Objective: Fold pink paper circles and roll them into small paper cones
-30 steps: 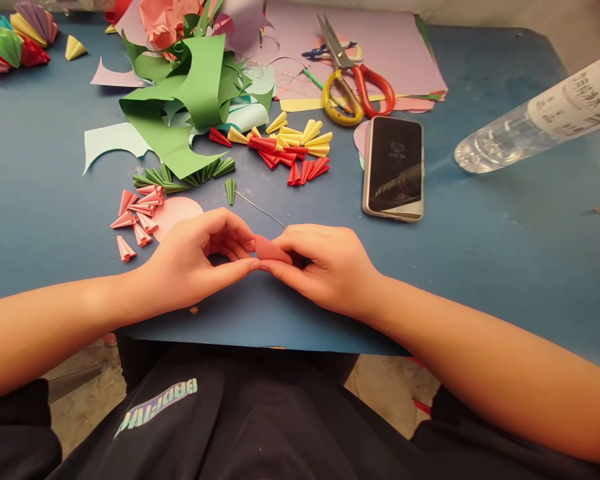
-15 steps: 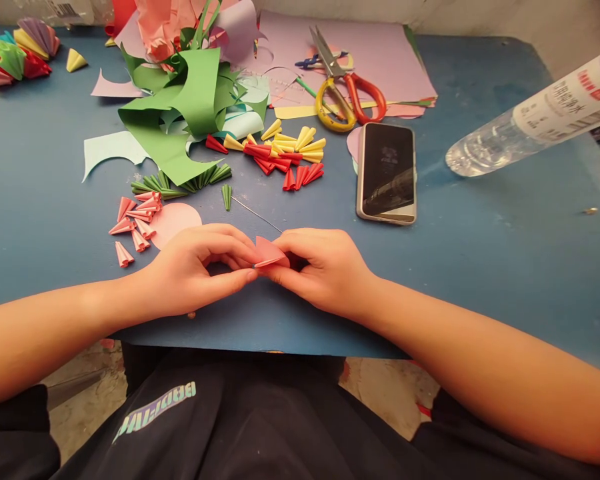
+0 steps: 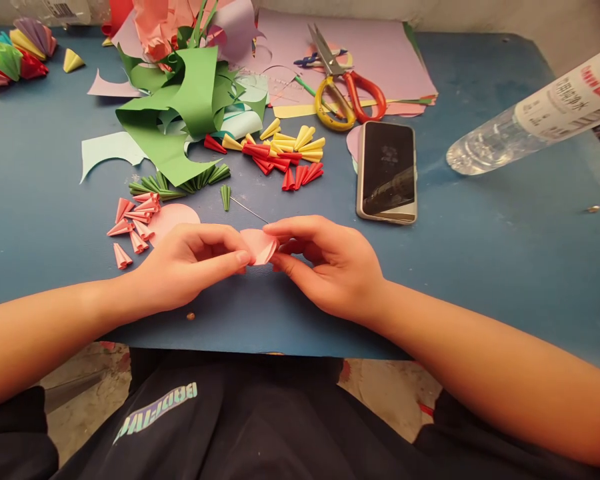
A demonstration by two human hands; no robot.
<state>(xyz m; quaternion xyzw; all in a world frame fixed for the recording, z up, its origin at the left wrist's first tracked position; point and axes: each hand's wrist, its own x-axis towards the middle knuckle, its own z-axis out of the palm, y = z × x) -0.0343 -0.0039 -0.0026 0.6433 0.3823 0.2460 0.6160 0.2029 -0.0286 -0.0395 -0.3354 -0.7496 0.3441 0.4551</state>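
A piece of folded pink paper [image 3: 259,247] is between my two hands, its layers showing at the lower right edge. My left hand [image 3: 193,263] pinches its left corner between thumb and fingers. On the other side, my right hand [image 3: 333,263] holds the right edge, thumb below and forefinger above. Beside my left hand lie a flat pink paper circle [image 3: 175,219] and several small pink paper cones [image 3: 139,241]. A single green paper cone [image 3: 225,197] with a thin needle [image 3: 247,209] lies just beyond my hands; the needle's near end is hidden.
Green cones [image 3: 155,187] and red and yellow cones [image 3: 280,153] lie behind. Farther back are green paper scraps [image 3: 197,87], scissors [image 3: 337,87] and lilac sheets [image 3: 390,60]. A phone [image 3: 387,173] and a tilted water bottle [image 3: 525,123] stand to the right. Colourful folded cones [image 3: 10,60] sit far left.
The pink paper has been turned and spread, showing a broader, rounded face. My right hand's fingers have lifted and opened slightly around its edge; my left hand has shifted slightly left.
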